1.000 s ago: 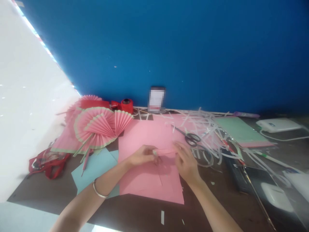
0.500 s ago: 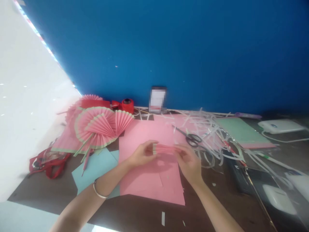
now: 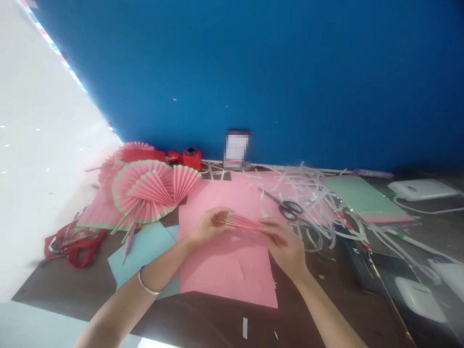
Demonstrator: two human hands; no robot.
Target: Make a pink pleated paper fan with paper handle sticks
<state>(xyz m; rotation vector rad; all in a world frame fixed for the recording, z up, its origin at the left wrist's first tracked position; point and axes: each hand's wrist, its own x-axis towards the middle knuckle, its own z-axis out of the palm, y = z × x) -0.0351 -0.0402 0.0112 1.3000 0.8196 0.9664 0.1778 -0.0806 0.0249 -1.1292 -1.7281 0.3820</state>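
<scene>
A narrow pleated strip of pink paper [image 3: 244,223] with a pale green edge spans the gap between my two hands, above pink sheets [image 3: 221,270]. My left hand [image 3: 212,226] pinches its green-edged end. At the other end, my right hand [image 3: 284,244] has its fingers closed on the folded paper. Black-handled scissors [image 3: 290,210] lie just beyond my right hand. Finished-looking pleated pink fans [image 3: 155,188] with green rims are piled at the left.
Blue sheets [image 3: 139,256] lie under my left forearm. White paper strips [image 3: 319,208] are tangled at the right, near green sheets [image 3: 366,195]. Red tape [image 3: 192,159] and a propped phone [image 3: 237,150] stand by the blue partition. A white case [image 3: 420,298] sits at right.
The pleated paper has tilted, its left end a little higher and its right end lower. Its green-edged end has shifted slightly left, and my right hand has moved slightly right.
</scene>
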